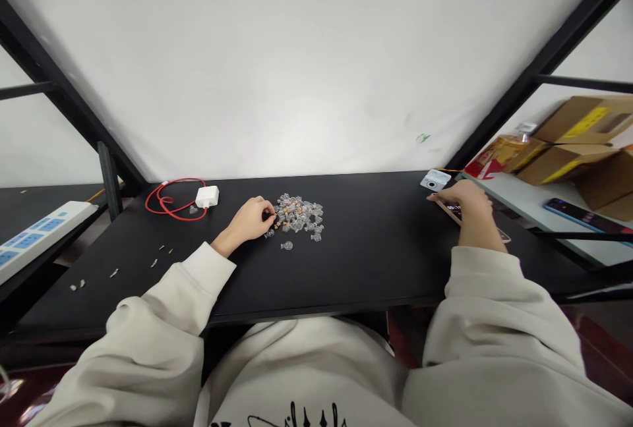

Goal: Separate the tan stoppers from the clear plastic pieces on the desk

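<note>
My left hand (250, 219) sits at the left edge of a heap of small clear glass bottles with cork stoppers (298, 218), its fingertips pinched together among them. What lies between those fingertips is too small to tell. One loose bottle (287, 246) lies just in front of the heap. My right hand (467, 206) is over a phone in a tan case (451, 211) on the black desk (370, 269), with its fingers curled around the phone. A few small cork pieces (113, 273) lie on the desk to the left.
A white charger (206, 197) with a red cable (171, 199) lies at the desk's back left. A white power strip (42, 236) runs along the left. Behind my right hand stands a small white device (435, 180). Cardboard boxes (568, 150) and a blue-edged phone (583, 215) occupy a shelf at right.
</note>
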The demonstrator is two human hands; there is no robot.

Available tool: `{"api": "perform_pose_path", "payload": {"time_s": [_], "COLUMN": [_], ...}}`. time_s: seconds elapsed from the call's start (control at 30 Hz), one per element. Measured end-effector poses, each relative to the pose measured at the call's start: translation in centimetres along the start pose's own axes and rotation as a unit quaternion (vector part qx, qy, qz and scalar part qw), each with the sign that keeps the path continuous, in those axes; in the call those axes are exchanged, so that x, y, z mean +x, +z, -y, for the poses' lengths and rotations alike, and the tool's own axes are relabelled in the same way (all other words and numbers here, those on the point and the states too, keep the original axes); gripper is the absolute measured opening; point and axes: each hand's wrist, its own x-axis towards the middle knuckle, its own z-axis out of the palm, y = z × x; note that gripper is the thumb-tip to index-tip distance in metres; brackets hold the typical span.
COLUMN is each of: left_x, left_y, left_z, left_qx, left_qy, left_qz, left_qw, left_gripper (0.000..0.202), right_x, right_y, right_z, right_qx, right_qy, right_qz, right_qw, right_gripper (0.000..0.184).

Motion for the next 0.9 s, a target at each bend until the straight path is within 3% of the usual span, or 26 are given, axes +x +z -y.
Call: {"api": "perform_pose_path", "payload": {"time_s": [0.03, 0.07, 0.13, 0.23, 0.3, 0.37, 0.47, 0.57, 0.67, 0.9], "left_x": [0.0, 0.0, -0.1, -0.2, -0.2, -0.3, -0.3, -0.3, -0.4, -0.4], "left_y": [0.0, 0.0, 0.0, 0.0, -0.1, -0.2, -0.3, -0.4, -0.3, -0.4], "left_z": [0.0, -0.1, -0.2, -0.4, -0.6, -0.7, -0.9, -1.0, -1.2, -1.3], "left_qx": [0.001, 0.002, 0.0, -0.01, -0.013, -0.012, -0.012, -0.013, -0.017, -0.017], "left_qy": [0.001, 0.001, -0.001, -0.004, -0.001, 0.003, 0.003, 0.002, 0.005, -0.008], "left_qz": [0.0, 0.001, 0.001, -0.002, -0.002, -0.001, 0.0, -0.002, -0.003, 0.006], "left_qw": [1.0, 1.0, 1.0, 1.0, 1.0, 1.0, 1.0, 1.0, 1.0, 1.0], "left_gripper": [0.012, 0.012, 0.011, 0.012, 0.013, 0.016, 0.019, 0.016, 0.013, 0.011], "right_x": [-0.9, -2.0, -4.5, -8.9, -12.2, -15.7, -20.2, -22.7, -23.1, -21.6], "right_y": [-0.4, -0.7, -1.1, -0.6, 0.3, 1.4, 2.6, 3.2, 3.4, 3.1], "right_z": [1.3, 2.7, 5.7, 9.8, 12.2, 14.1, 16.2, 17.0, 16.9, 16.2], "right_qx": [0.004, 0.017, 0.032, 0.06, 0.114, 0.185, 0.257, 0.267, 0.268, 0.272], "right_qy": [0.05, 0.052, -0.013, -0.187, -0.302, -0.411, -0.514, -0.551, -0.57, -0.502], "right_qz": [0.03, 0.025, -0.007, -0.049, -0.037, 0.006, 0.087, 0.153, 0.195, 0.239], "right_qw": [0.998, 0.998, 0.999, 0.979, 0.946, 0.893, 0.813, 0.775, 0.752, 0.785], "right_gripper": [0.08, 0.085, 0.084, 0.076, 0.067, 0.054, 0.044, 0.046, 0.045, 0.045]}}
